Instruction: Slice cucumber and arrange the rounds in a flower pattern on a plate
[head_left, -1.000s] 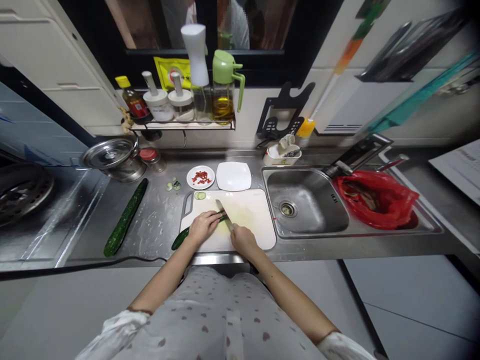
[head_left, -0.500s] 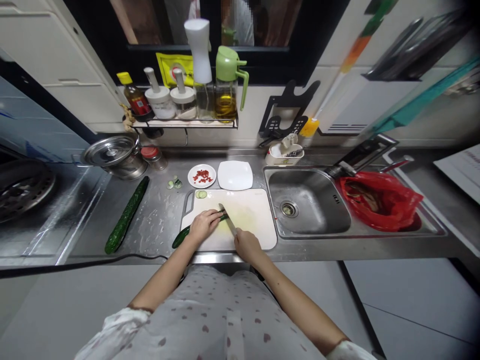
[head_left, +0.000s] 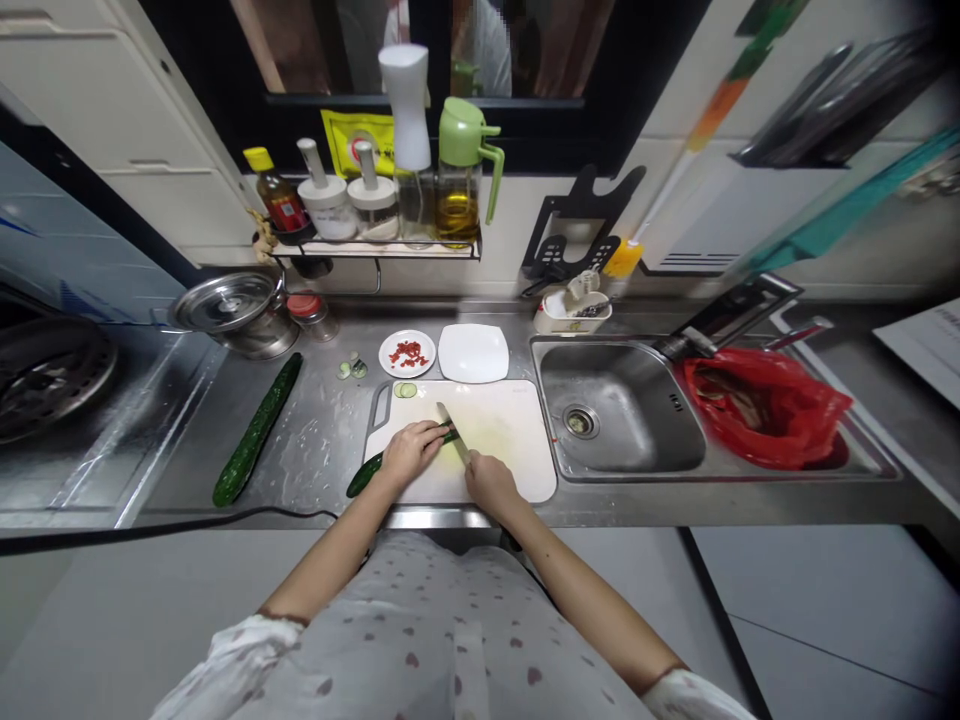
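A dark green cucumber (head_left: 364,474) lies across the white cutting board (head_left: 510,430), its near end sticking out past the board's left edge. My left hand (head_left: 411,452) is closed over the cucumber and pins it to the board. My right hand (head_left: 489,481) grips the handle of a knife (head_left: 450,428), whose blade rests on the cucumber just beyond my left fingertips. A few cucumber slices (head_left: 406,390) lie at the board's far left corner.
A second whole cucumber (head_left: 257,431) lies on the steel counter to the left. Behind the board stand a small plate of chopped red chilli (head_left: 406,353) and a white square plate (head_left: 472,352). To the right, a sink (head_left: 616,420) and a red bag (head_left: 765,404). A lidded pot (head_left: 232,312) sits far left.
The knife has shifted slightly along the cucumber while my left hand keeps its hold. The view has drifted a little.
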